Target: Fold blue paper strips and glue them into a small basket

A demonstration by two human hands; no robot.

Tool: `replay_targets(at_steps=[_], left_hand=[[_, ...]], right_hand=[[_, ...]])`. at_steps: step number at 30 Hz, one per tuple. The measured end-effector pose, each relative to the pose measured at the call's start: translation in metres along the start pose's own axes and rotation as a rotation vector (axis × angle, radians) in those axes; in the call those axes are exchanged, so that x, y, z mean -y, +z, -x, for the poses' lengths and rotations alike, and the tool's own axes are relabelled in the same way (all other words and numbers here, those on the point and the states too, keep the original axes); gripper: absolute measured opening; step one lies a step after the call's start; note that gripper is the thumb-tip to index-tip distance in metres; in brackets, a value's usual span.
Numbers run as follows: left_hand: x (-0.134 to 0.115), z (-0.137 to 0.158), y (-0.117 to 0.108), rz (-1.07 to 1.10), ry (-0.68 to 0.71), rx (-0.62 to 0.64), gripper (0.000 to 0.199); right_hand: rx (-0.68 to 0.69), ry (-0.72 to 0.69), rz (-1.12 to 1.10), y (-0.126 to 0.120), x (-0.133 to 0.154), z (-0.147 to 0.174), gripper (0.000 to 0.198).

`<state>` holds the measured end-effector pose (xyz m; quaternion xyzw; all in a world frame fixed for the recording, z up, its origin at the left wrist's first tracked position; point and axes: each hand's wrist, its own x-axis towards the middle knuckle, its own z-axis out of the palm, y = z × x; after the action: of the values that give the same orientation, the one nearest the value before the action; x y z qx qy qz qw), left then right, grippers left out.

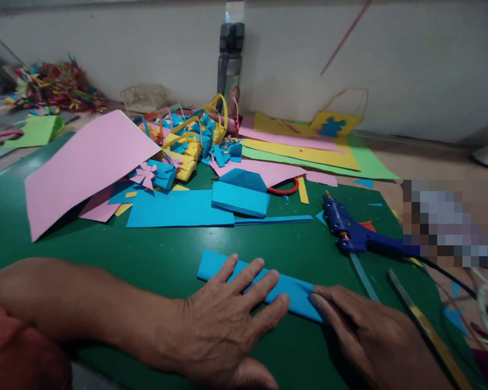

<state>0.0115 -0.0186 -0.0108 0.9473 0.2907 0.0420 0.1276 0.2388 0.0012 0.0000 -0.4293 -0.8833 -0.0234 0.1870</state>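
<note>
A folded strip of blue paper (pixel 296 294) lies at a slant on the green table mat (pixel 154 271). My left hand (pixel 231 314) rests flat on the strip with its fingers spread. At the strip's right end, my right hand (pixel 374 333) pinches the paper between thumb and fingers; part of that end is hidden. Just beyond the hands lies a flat blue sheet (pixel 171 208), with a folded blue paper piece (pixel 239 199) on its right part. A thin blue paper strip (pixel 274 220) sticks out to the right of the sheet.
A blue glue gun (pixel 350 225) and a cutter knife (pixel 427 330) lie to the right. Small paper baskets (pixel 187 151) stand behind, beside a large pink sheet (pixel 89 162). Red-handled scissors (pixel 287 189) lie partly covered. Coloured sheets (pixel 309 154) are stacked by the wall.
</note>
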Motion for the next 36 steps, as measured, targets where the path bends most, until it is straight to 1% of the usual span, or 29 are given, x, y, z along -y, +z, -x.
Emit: replay_targets(at_steps=[6,10,14,19,25,27,32,36], left_hand=[[0.0014,0.0001,0.0035,0.019,0.003,-0.002,0.081],[0.0015,-0.0003,0.0032,0.03,-0.005,0.0,0.081],[0.001,-0.001,0.0013,0.034,-0.011,0.013,0.08],[0.0003,-0.0013,0.0016,0.046,-0.015,0.026,0.081],[0.0012,-0.0012,0.0029,0.045,-0.011,0.017,0.08],[0.0012,-0.0012,0.003,0.045,-0.011,0.012,0.08],[0.0009,-0.0015,0.0042,0.021,-0.016,-0.011,0.08],[0.0012,-0.0017,0.004,0.008,-0.012,-0.017,0.079]], right_hand=[[-0.004,0.013,0.009,0.006,-0.0039,0.004,0.04],[0.042,0.018,-0.025,0.0028,-0.0026,0.0017,0.036],[0.037,0.034,-0.045,0.0009,-0.0008,0.0008,0.035],[0.025,0.043,-0.054,0.0045,-0.001,0.0018,0.033],[0.02,0.031,-0.065,0.0019,-0.0007,0.0003,0.032],[0.043,0.043,-0.072,0.0009,-0.0012,0.0,0.031],[0.032,0.061,-0.06,0.0022,-0.0025,-0.0002,0.033],[0.054,0.072,-0.063,0.0025,-0.0015,0.0008,0.034]])
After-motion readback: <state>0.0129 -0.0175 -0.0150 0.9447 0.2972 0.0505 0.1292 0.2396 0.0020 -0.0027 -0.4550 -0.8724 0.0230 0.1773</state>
